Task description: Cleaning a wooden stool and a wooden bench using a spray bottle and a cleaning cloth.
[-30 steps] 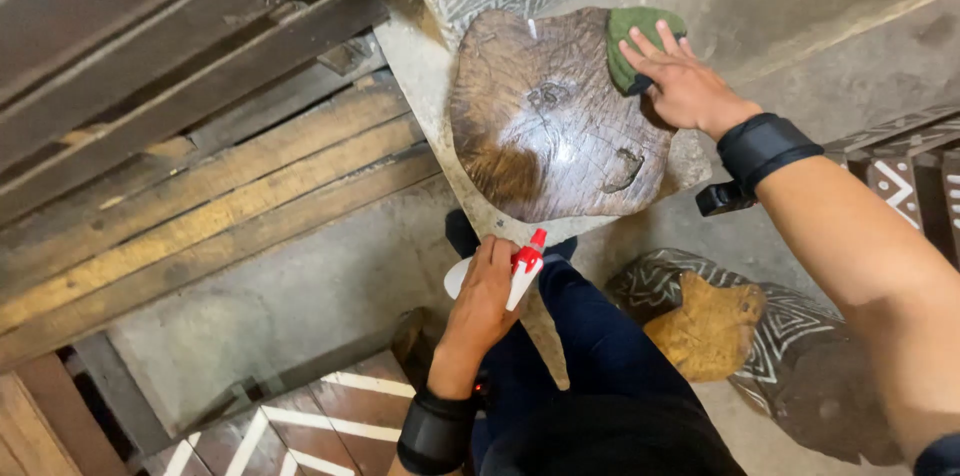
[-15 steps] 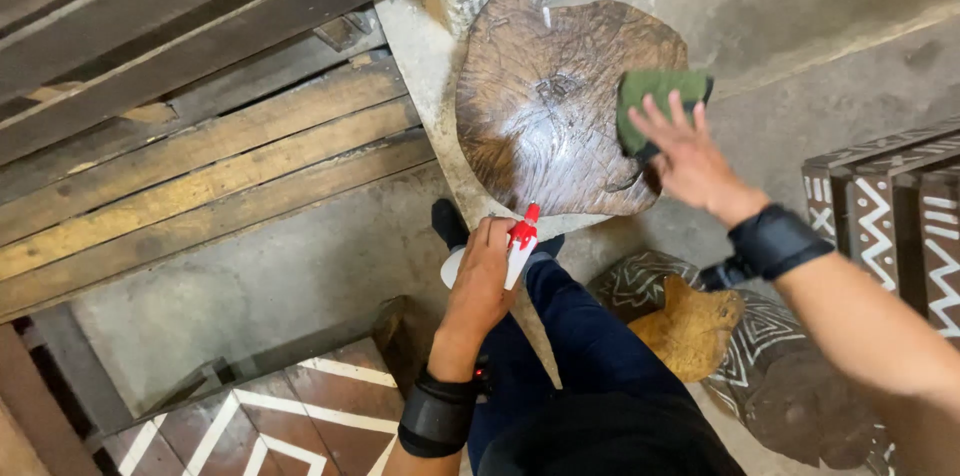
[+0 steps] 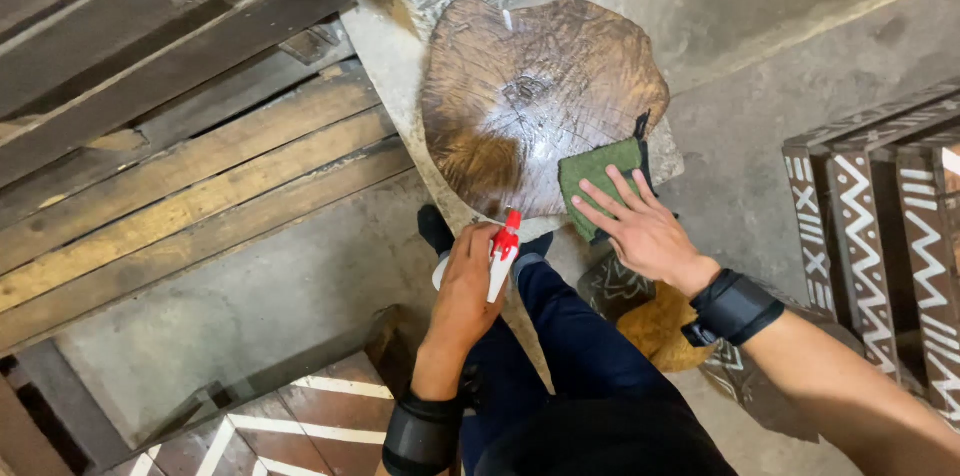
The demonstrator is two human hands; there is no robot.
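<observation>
A glossy dark brown wooden slab (image 3: pixel 530 96) with an irregular rounded outline stands below me, its surface wet and shiny. My right hand (image 3: pixel 640 231) presses flat on a green cloth (image 3: pixel 595 181) at the slab's near right edge, fingers spread. My left hand (image 3: pixel 468 281) grips a white spray bottle with a red nozzle (image 3: pixel 503 251), held just in front of the slab's near edge. Both wrists wear black bands. My dark blue trouser legs show beneath the hands.
Weathered wooden planks (image 3: pixel 180 166) run along the left. Dark carved furniture with white zigzag patterns (image 3: pixel 880 216) stands at the right. A patterned round piece with a yellow-brown object (image 3: pixel 655 331) lies near my legs. A tiled floor with white lines (image 3: pixel 300 416) shows at the bottom left.
My right hand has dragged the green cloth from the slab's far right edge down to its near right edge. The left hand still holds the spray bottle in about the same place.
</observation>
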